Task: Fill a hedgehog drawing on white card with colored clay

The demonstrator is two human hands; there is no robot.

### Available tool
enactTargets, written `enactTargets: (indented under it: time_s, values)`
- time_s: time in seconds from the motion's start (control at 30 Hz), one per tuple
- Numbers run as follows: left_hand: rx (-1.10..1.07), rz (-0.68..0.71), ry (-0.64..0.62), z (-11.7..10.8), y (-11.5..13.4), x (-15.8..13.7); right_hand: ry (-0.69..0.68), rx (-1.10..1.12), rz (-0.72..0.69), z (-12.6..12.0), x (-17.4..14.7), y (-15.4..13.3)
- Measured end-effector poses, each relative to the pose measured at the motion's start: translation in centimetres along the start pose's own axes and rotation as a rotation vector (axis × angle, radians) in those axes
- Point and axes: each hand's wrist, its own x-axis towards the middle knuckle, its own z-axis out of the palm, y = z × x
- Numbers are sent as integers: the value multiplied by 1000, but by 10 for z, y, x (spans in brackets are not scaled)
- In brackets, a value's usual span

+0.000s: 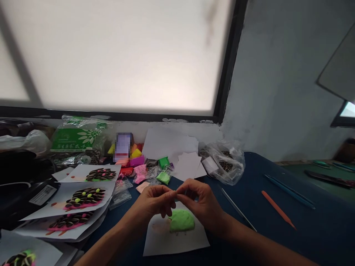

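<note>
My left hand (158,200) and my right hand (200,202) meet at the fingertips, both closed in a pinch. Whatever lies between the fingertips is too small or hidden to name. Below them a white paper sheet (166,248) lies on the dark blue table. On that sheet sits a flattened green clay mound (182,221), with drawn legs under it and a pale peach patch (159,227) at its left. Part of the mound's upper edge is hidden by my hands.
Left are finished clay-and-seed hedgehog pictures (85,197). Behind stand colored clay packets (163,177), a green seed bag (77,136), blank papers (169,142) and a clear plastic bag of seeds (226,166). On the right lie a thin metal rod (238,208), an orange tool (278,210) and blue tweezers (290,191).
</note>
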Motion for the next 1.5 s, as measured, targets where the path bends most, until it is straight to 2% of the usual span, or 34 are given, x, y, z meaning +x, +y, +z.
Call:
enactTargets:
  time_s: [0.13, 0.23, 0.37, 0.5, 0.67, 0.83, 0.97, 1.1, 1.2, 1.3, 1.37, 1.5]
  values:
    - [18, 0, -29, 1, 0, 0, -6, -175, -148, -3, -5, -1]
    - [60, 13, -1, 5, 1, -2, 15, -275, -185, -6, -9, -2]
    - [87, 27, 85, 8, 1, -4, 23, -260, -111, -10, -12, -2]
    - [-26, 21, 171, 2, -2, -2, -2, -195, 20, -17, -14, 1]
    - [-122, -34, 122, -6, -3, -2, -40, -192, 72, -21, -17, 6]
    - [-155, -47, 132, -2, -2, -2, -85, -166, 108, -19, -13, 4]
    - [16, -34, 97, 1, -9, 2, -94, -128, 187, -16, -10, 3]
    - [182, -16, 132, 0, -16, 3, -112, -173, 242, -15, -13, 10]
    - [429, -1, 166, 2, -18, -1, -137, -282, 204, -18, -17, 15]
    - [689, 108, 197, 5, -18, -6, -143, -338, 144, -19, -21, 18]
    - [758, 170, 215, 5, -19, -8, -149, -353, 111, -19, -24, 18]
    - [810, 165, 175, 0, -22, -9, -157, -391, 69, -17, -29, 18]
